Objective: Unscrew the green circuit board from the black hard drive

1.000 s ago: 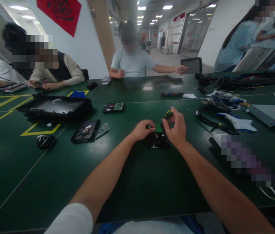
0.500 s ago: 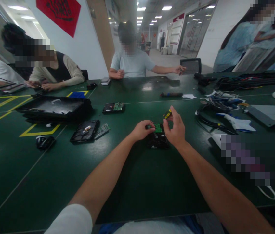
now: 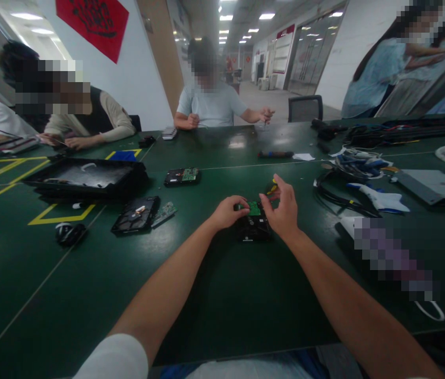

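Observation:
A black hard drive [image 3: 254,229] with a green circuit board at its far end lies on the table before me. My left hand [image 3: 230,213] is closed at the drive's left far corner, thumb and fingertips pinching by the board. On the other side, my right hand [image 3: 282,208] holds a small yellow-and-black screwdriver [image 3: 272,187], mostly covered by the fingers. The thumb of that hand is close to the board's right edge. Whether the screwdriver's tip touches the drive cannot be seen.
To the left are an opened drive casing [image 3: 135,215], a loose circuit board [image 3: 164,214], another hard drive [image 3: 182,176], a large black tray [image 3: 88,176] and a black mouse-like object [image 3: 70,233]. Cables [image 3: 358,162] and a grey metal box [image 3: 437,185] lie right. Co-workers sit opposite.
My right hand has turned the screwdriver, and its thumb has come nearer the board. The left hand stays on the drive. Across the table, a co-worker's outstretched hand has drawn inward.

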Demonstrator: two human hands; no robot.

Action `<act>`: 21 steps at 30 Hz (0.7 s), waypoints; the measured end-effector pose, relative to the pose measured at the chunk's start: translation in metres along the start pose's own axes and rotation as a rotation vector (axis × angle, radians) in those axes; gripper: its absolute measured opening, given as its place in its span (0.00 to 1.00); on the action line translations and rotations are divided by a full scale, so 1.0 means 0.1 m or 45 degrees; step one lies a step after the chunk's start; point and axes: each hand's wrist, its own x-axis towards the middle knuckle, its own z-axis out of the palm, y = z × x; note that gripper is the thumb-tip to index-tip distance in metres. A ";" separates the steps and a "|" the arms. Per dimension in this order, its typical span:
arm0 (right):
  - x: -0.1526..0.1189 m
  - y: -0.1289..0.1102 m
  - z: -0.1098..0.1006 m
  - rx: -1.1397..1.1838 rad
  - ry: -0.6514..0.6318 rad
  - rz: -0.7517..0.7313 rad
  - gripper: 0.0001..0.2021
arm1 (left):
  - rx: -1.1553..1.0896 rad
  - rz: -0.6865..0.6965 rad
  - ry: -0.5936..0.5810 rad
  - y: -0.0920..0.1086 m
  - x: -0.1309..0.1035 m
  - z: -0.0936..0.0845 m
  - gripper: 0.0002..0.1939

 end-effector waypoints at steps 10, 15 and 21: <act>-0.02 0.01 0.02 -0.010 -0.002 0.005 0.32 | 0.011 -0.024 0.009 0.02 -0.01 0.00 0.05; -0.01 0.00 0.01 0.008 -0.025 0.008 0.34 | -0.005 -0.006 0.007 0.00 0.00 0.01 0.05; -0.02 0.01 0.02 0.003 -0.007 -0.004 0.33 | -0.007 -0.024 0.006 -0.02 0.00 0.01 0.05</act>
